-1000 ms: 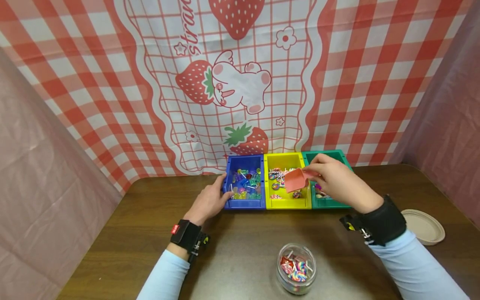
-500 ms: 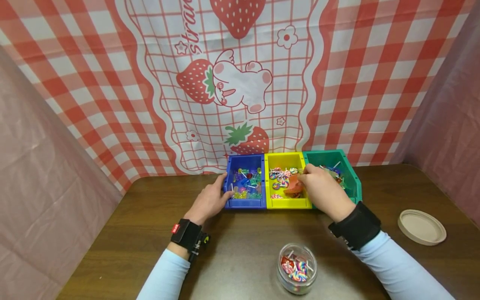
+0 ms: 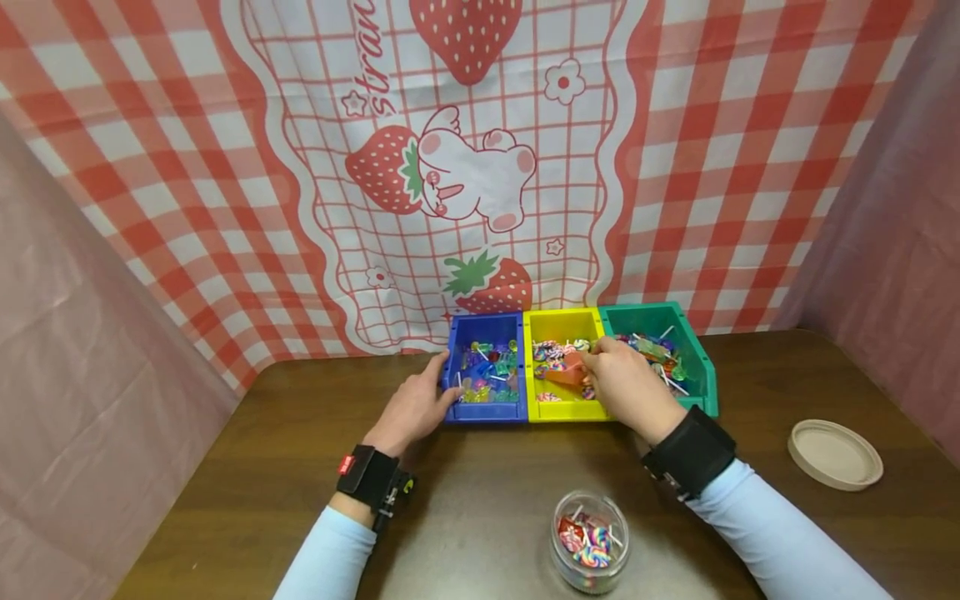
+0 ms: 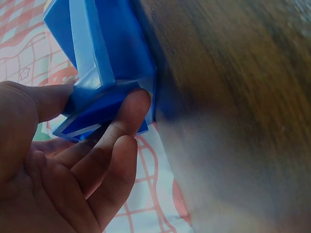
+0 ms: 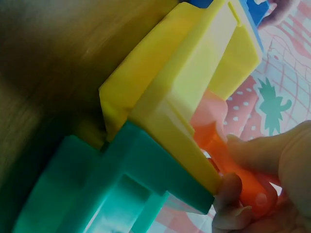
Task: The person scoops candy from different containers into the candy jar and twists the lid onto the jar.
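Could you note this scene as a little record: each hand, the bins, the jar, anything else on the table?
Left hand: grips the outer side of the blue bin
Right hand: holds an orange scoop in the yellow bin
Bin order: blue, yellow, then green bin
Bin contents: small colourful candy-like pieces
Jar: clear, open-topped, lollipops inside
Also there: round beige lid or dish

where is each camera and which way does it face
Head: worn on the head, facing forward and down at the table; left hand, right hand and sleeves show.
Left wrist: worn there, facing the blue bin; left hand shows close up.
Right wrist: worn there, facing the yellow bin and scoop; right hand shows lower right.
Head and right wrist share the scoop.
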Available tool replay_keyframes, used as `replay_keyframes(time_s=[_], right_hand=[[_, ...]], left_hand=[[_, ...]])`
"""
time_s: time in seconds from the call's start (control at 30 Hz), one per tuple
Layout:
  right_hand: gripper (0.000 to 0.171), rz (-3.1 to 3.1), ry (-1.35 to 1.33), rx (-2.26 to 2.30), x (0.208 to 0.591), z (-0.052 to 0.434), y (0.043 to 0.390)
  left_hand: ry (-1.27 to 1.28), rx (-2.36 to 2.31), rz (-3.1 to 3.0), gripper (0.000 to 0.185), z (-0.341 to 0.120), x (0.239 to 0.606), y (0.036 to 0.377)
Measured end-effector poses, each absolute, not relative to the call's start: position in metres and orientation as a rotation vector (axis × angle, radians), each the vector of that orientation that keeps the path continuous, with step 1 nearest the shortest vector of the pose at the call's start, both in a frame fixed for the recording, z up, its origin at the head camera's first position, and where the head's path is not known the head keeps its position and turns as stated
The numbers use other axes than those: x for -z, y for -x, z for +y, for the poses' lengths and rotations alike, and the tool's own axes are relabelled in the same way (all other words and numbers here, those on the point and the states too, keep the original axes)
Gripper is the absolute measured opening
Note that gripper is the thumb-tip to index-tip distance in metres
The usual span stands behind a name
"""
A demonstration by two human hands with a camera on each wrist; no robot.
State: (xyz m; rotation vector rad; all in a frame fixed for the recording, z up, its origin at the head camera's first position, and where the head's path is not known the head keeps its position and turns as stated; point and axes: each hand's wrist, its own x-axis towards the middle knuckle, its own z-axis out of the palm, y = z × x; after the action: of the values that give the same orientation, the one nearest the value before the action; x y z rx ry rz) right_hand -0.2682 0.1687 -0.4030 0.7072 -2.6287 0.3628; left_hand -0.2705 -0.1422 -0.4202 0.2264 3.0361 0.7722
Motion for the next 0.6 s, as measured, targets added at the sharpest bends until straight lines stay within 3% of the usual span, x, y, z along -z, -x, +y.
replay_keyframes(time_s=[0.43,0.6], right_hand=[[0.011,-2.66,-0.581,-0.291,0.399,0.157,0.272],[0.02,-2.765,-0.508,-0.305,0.399,0.149,0.274]], left_hand=[[-0.238,-0.771,3.048,0.069,-0.144,0.421,0.269],[-0.238,-0.755,3.046,0.068,-0.143,0.421,0.269]])
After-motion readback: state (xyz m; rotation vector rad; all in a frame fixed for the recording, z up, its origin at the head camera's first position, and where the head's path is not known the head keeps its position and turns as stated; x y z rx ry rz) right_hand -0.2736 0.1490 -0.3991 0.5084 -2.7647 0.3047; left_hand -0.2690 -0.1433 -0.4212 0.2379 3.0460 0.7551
